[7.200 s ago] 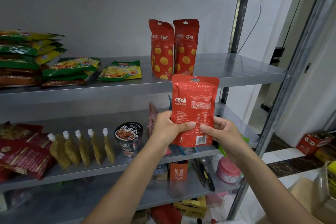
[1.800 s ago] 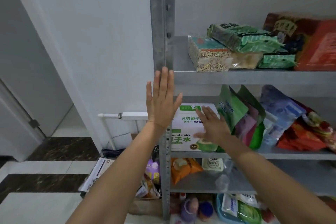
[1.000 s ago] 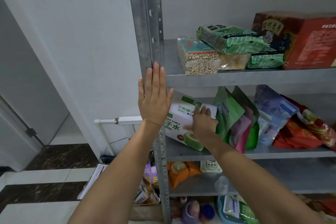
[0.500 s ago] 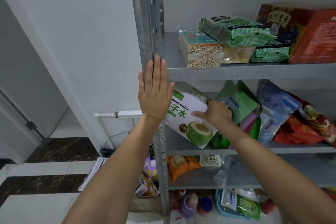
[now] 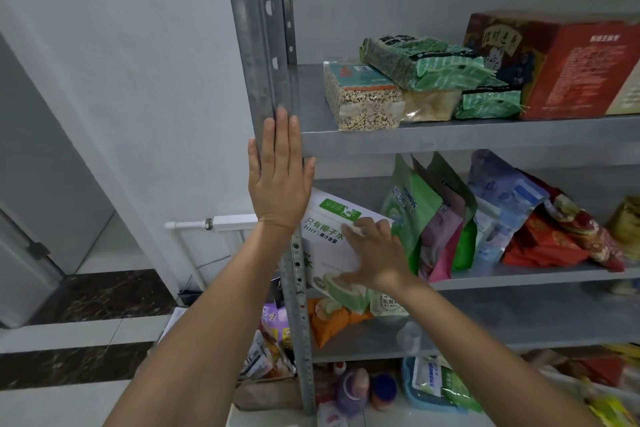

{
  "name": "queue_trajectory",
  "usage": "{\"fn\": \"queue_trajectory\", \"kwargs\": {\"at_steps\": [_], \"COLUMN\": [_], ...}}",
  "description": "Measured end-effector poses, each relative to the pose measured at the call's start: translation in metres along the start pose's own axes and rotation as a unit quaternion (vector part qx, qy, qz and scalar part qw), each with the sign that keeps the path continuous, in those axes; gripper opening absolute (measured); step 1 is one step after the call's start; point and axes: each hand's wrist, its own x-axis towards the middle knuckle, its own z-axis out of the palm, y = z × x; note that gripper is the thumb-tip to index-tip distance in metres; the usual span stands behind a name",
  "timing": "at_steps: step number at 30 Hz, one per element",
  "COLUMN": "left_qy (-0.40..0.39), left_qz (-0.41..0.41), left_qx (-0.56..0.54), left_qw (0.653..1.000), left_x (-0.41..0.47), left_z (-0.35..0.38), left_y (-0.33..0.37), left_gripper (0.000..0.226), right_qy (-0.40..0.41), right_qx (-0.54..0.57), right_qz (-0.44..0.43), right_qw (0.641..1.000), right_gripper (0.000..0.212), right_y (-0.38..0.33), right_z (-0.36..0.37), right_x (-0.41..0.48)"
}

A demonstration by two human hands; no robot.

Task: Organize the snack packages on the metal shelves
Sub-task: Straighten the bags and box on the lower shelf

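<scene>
Cardboard and probably liquid-filled, the coconut water box (image 5: 329, 229) should handle stiff and heavy; grip it by opposite side edges. White with green print, it leans tilted at the left end of the middle shelf (image 5: 519, 276), beside the upright post (image 5: 263, 45). The right hand (image 5: 377, 260) lies spread-fingered on its face; the left hand (image 5: 280, 184) presses the post, fingers straight and together.

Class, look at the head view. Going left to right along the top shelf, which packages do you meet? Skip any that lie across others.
Grain block → pale bag → lower green pack → red box. The upper green pack lies across the first ones, so it is left out.
</scene>
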Motion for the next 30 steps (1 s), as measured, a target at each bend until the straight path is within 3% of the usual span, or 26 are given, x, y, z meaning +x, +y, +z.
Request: {"fn": "queue_trajectory", "kwargs": {"at_steps": [2, 8, 10, 14, 18, 23, 30], "left_qy": [0.002, 0.002, 0.003, -0.002, -0.002, -0.016, -0.093], "left_qz": [0.002, 0.002, 0.003, 0.006, 0.004, 0.000, 0.012], "left_qx": [0.002, -0.002, 0.002, 0.012, 0.004, 0.007, 0.038], "left_qw": [1.000, 1.000, 1.000, 1.000, 1.000, 1.000, 0.995], "left_x": [0.001, 0.001, 0.001, 0.001, 0.001, 0.003, 0.006], "left_z": [-0.001, -0.001, -0.001, -0.001, 0.000, -0.004, -0.016], "left_y": [0.000, 0.000, 0.000, 0.000, 0.000, 0.001, 0.000], "left_gripper": [0.065, 0.065, 0.066, 0.066, 0.067, 0.073, 0.074], "right_qy": [-0.031, -0.096, -0.045, 0.137, 0.238, 0.292, 0.298], "right_qx": [-0.012, 0.097, 0.117, 0.165, 0.200, 0.228, 0.405], "right_qz": [-0.020, -0.021, -0.043, -0.072, -0.065, -0.022, 0.052], "right_qw": [0.999, 0.991, 0.991, 0.974, 0.948, 0.928, 0.863], "right_gripper": [0.101, 0.106, 0.101, 0.087, 0.079, 0.072, 0.056], "right_y": [0.012, 0.048, 0.047, 0.043, 0.030, 0.033, 0.055], "right_z": [0.002, 0.013, 0.022, 0.044, 0.060, 0.058, 0.010], "right_x": [-0.001, 0.011, 0.007, -0.004, -0.024, -0.052, -0.099]}}
